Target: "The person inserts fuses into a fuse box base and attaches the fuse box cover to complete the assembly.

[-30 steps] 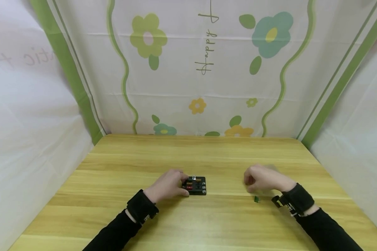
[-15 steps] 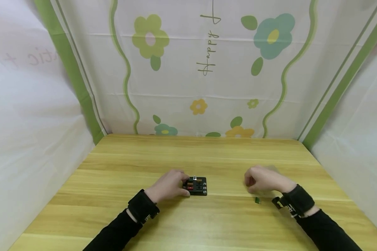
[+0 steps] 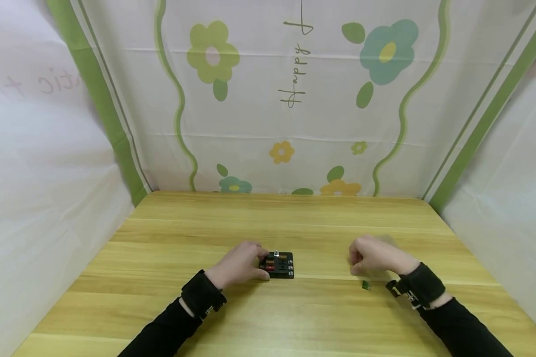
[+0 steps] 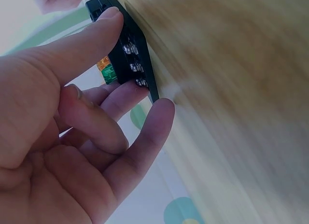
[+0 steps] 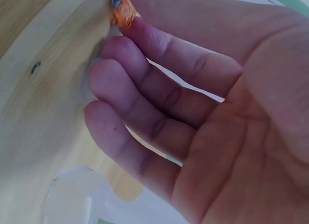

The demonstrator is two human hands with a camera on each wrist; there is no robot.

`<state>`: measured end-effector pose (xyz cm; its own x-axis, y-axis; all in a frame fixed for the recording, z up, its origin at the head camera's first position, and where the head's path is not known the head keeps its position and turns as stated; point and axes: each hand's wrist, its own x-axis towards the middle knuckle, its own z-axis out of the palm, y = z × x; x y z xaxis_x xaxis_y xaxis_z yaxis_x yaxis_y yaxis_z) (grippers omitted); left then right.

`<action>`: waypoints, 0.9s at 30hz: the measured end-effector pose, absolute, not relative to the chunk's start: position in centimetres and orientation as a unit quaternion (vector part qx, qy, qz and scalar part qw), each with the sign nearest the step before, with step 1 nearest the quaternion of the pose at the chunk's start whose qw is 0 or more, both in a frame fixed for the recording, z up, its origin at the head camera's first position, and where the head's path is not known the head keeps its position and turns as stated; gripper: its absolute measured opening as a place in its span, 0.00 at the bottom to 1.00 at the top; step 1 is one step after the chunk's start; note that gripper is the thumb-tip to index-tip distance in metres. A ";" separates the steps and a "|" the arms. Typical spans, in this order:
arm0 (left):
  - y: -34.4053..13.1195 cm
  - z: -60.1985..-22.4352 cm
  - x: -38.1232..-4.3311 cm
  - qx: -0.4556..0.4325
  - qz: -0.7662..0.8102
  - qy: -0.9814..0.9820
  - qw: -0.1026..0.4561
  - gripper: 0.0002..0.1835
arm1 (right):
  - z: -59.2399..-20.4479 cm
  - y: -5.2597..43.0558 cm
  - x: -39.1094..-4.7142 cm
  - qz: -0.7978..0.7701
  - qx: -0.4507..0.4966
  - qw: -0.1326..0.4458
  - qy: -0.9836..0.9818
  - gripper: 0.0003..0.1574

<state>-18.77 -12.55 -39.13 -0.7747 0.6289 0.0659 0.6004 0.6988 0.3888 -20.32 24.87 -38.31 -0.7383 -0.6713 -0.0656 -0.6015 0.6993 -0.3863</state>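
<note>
My left hand grips the left end of a black fuse block lying on the table, thumb on the near side and fingers on the far side. In the left wrist view, orange and green blade fuses stick up from the block beside a row of metal screw terminals. Well to the right, my right hand pinches an orange blade fuse between thumb and index finger, low over the wood. That fuse is hidden in the head view. A loose green blade fuse lies just nearer than this hand.
A clear plastic cover lies on the wooden table beyond the right hand, partly hidden by it in the head view. Flower-printed cloth hangs at the back, with white cloth at both sides.
</note>
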 end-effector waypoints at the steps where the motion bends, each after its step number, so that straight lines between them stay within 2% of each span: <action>1: -12.6 -39.1 -18.8 0.334 0.198 0.921 0.036 0.27 | -38.3 24.9 -20.3 -0.174 -0.349 0.103 0.915 0.11; 10: -12.6 -39.1 -18.6 0.337 0.200 0.919 0.032 0.29 | -38.5 25.0 -20.3 -0.183 -0.362 0.123 0.906 0.11; 27: -12.6 -39.1 -18.5 0.336 0.202 0.920 0.032 0.30 | -38.6 25.1 -20.2 -0.167 -0.377 0.119 0.903 0.14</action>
<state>-18.49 -12.58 -39.09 -0.7724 0.6306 0.0763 0.6046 0.6931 0.3924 -20.23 25.11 -38.59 -0.6869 -0.7212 -0.0892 -0.6414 0.6594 -0.3922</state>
